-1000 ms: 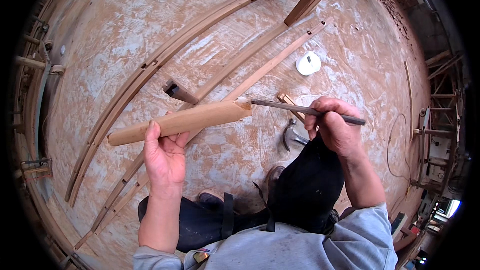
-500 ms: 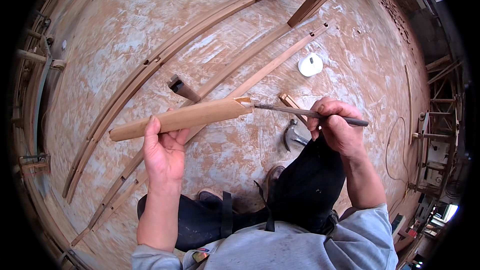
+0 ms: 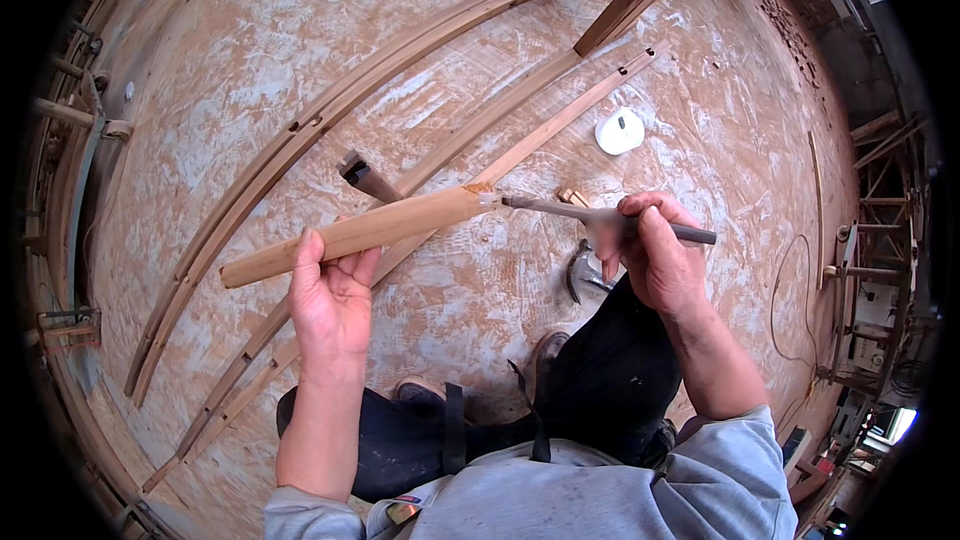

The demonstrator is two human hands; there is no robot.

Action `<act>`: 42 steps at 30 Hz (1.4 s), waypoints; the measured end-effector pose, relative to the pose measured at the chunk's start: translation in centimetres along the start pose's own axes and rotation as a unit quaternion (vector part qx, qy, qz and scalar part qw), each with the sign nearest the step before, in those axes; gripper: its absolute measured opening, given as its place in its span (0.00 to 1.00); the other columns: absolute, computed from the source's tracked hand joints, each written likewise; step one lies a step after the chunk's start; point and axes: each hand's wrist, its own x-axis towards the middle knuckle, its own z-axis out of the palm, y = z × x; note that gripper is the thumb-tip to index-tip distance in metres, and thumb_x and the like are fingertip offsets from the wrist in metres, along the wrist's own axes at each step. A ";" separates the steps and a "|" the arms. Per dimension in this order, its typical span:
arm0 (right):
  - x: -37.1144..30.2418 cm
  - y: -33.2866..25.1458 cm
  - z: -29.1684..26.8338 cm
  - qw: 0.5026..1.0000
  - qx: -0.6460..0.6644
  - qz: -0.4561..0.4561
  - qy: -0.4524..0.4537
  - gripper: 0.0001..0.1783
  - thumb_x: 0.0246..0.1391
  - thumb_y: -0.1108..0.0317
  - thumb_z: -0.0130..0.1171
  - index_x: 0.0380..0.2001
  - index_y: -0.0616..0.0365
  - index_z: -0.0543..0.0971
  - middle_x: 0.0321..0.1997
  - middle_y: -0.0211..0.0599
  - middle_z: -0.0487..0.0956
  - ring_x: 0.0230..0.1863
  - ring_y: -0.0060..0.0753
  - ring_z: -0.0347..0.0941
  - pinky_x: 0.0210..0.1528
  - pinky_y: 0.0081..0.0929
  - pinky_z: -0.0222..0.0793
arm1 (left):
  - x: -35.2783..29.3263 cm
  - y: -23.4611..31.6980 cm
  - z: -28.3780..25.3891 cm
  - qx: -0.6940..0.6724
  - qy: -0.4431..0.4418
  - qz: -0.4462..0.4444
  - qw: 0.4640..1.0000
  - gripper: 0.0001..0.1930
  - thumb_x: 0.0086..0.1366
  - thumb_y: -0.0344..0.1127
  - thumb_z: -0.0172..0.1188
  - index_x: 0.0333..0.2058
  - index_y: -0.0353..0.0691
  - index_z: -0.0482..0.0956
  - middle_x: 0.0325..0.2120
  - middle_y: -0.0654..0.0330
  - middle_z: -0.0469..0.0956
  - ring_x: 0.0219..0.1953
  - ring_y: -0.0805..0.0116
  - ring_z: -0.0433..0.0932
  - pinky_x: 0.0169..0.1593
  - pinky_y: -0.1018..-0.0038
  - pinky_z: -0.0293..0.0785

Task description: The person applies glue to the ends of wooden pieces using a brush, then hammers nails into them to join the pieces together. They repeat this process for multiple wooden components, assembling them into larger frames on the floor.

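Observation:
My left hand (image 3: 332, 290) grips a pale, planed wooden piece (image 3: 360, 230) from below, thumb on its near side. This piece is held tilted, its right end higher and cut into a joint with whitish stuff on it. In my right hand (image 3: 660, 245) is a slim dark stick-like tool (image 3: 560, 208), fingers closed round its handle; blur partly hides the fingers. The tool's flat tip is just right of the cut end, close to it; whether they touch I cannot tell. A hammer (image 3: 588, 272) lies on the floor below my right hand.
Long curved wooden rails (image 3: 370, 60) lie across the smeared floor, beyond and left of my hands. A short dark-ended post (image 3: 368, 178) stands near the wooden piece. A white round container (image 3: 619, 131) sits farther right, and small wood blocks (image 3: 572, 197) lie nearer.
The tool has shifted left and turned, showing its broader side at the tip. My right hand moved slightly left; the wooden piece rolled slightly in my left hand.

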 end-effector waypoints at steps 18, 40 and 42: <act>-2.5 4.9 4.8 0.860 -0.385 -0.316 -0.111 0.19 0.43 0.79 0.66 0.40 0.65 0.71 0.37 0.49 0.76 0.35 0.46 0.74 0.36 0.34 0.71 | 0.1 -1.2 -0.3 -0.015 0.048 0.014 0.999 0.18 0.65 0.43 0.61 0.44 0.36 0.70 0.40 0.57 0.76 0.48 0.62 0.77 0.58 0.60 0.74; -2.4 8.5 8.9 0.869 -0.373 -0.315 -0.080 0.27 0.42 0.78 0.68 0.44 0.61 0.66 0.42 0.51 0.71 0.39 0.51 0.72 0.39 0.38 0.70 | 0.2 -1.9 0.0 -0.039 0.034 0.030 0.998 0.20 0.66 0.47 0.59 0.45 0.34 0.70 0.44 0.54 0.76 0.49 0.64 0.77 0.58 0.63 0.74; -2.4 8.5 8.9 0.878 -0.363 -0.304 -0.074 0.26 0.42 0.79 0.68 0.44 0.61 0.66 0.42 0.51 0.71 0.39 0.51 0.72 0.40 0.37 0.70 | 0.4 -1.9 -0.2 -0.045 0.040 0.025 0.998 0.21 0.66 0.47 0.58 0.46 0.34 0.70 0.44 0.54 0.76 0.49 0.63 0.77 0.59 0.63 0.74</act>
